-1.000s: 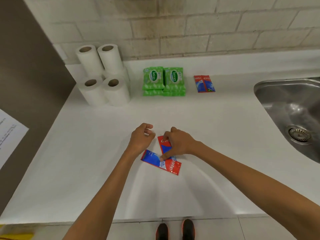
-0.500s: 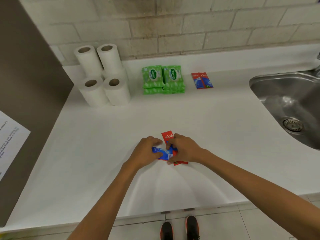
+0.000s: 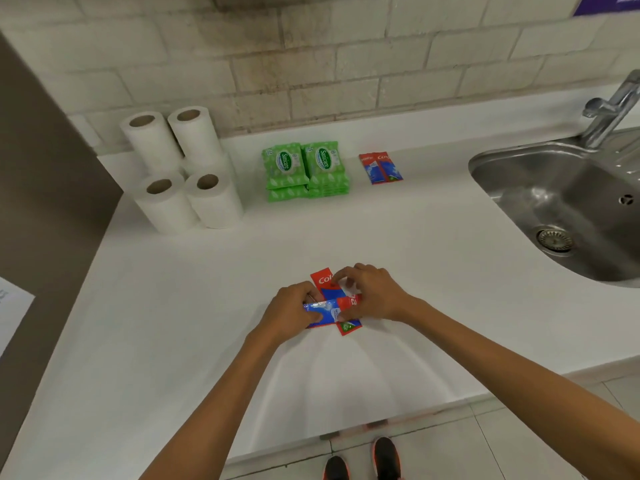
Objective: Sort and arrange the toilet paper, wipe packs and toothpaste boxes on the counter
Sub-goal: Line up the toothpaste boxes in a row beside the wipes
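Two red and blue toothpaste boxes lie crossed at the counter's middle front. My left hand (image 3: 292, 311) grips the upper box (image 3: 329, 311), which lies crosswise and slightly lifted. My right hand (image 3: 372, 294) pinches the same box's red end, over the lower box (image 3: 323, 280) that points away from me. Two more toothpaste boxes (image 3: 381, 167) lie side by side at the back. Green wipe packs (image 3: 304, 169) sit in two stacks to their left. Several white toilet paper rolls (image 3: 183, 171) stand stacked at the back left.
A steel sink (image 3: 561, 206) with a tap (image 3: 613, 109) takes the right side. A brick wall runs behind the white counter (image 3: 173, 323). A brown panel (image 3: 41, 185) borders the left edge. My shoes show on the tiled floor below the front edge.
Both hands closed on the toothpaste boxes. The box that lay slanted near the front was turned crosswise and lifted over the other one. The camera tilted up a little.
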A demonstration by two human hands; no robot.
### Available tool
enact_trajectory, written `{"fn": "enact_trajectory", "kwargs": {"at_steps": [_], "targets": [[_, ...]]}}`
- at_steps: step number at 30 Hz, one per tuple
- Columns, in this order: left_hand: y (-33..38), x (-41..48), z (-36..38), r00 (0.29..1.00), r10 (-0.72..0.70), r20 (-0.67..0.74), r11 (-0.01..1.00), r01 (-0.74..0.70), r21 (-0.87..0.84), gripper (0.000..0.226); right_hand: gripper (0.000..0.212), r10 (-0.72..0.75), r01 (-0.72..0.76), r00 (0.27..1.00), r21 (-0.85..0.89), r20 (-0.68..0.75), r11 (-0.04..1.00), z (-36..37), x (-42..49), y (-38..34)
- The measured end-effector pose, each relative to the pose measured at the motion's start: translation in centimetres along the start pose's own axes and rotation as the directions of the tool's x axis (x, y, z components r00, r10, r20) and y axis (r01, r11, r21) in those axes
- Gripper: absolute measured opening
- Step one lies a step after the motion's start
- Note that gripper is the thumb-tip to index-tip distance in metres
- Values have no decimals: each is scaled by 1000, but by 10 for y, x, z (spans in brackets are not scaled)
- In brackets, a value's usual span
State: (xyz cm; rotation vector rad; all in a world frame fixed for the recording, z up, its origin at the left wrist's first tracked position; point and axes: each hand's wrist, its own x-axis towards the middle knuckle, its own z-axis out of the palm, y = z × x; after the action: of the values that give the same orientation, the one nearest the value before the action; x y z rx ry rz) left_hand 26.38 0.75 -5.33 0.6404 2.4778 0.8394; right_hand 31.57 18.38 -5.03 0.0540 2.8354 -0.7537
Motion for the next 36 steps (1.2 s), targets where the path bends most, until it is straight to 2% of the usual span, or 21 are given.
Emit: {"fn": "enact_trajectory", "kwargs": {"at_steps": [2,4,7,8,11,15,22,27,33,36], "targets": [[2,6,-2,999,-17,-36,995,14,-94,27,70,99,-88,994,195,-45,977,-10,-3,7],[9,12,-3,993,-65,-95,973,42,-227,22,69,218,-158,970,412,-103,897,-18,-4,13],[30,27,-1,980,-161,-119,857,79,-509,19,60,365,-162,925,759,-106,631,-29,-7,24],[39,33,-1,975,-192,-113,811,92,-578,20,55,383,-155,920,815,-87,558,-32,-8,26],[65,52,3,961,-248,-119,722,102,-684,19,39,406,-158,913,885,-37,437,-41,-6,32],[96,77,11,949,-279,-145,653,77,-753,21,23,404,-135,915,925,-22,355,-52,3,43],[138,124,20,933,-322,-162,566,53,-822,13,22,449,-98,892,943,-59,318,-81,34,82],[154,154,21,928,-314,-200,600,30,-800,12,25,521,-136,851,930,-66,341,-111,70,128],[140,163,19,915,-324,-240,633,21,-774,20,24,645,-240,754,863,-123,445,-154,126,203],[132,164,25,895,-365,-256,634,37,-773,15,25,672,-313,722,788,-165,530,-165,155,230]]}}
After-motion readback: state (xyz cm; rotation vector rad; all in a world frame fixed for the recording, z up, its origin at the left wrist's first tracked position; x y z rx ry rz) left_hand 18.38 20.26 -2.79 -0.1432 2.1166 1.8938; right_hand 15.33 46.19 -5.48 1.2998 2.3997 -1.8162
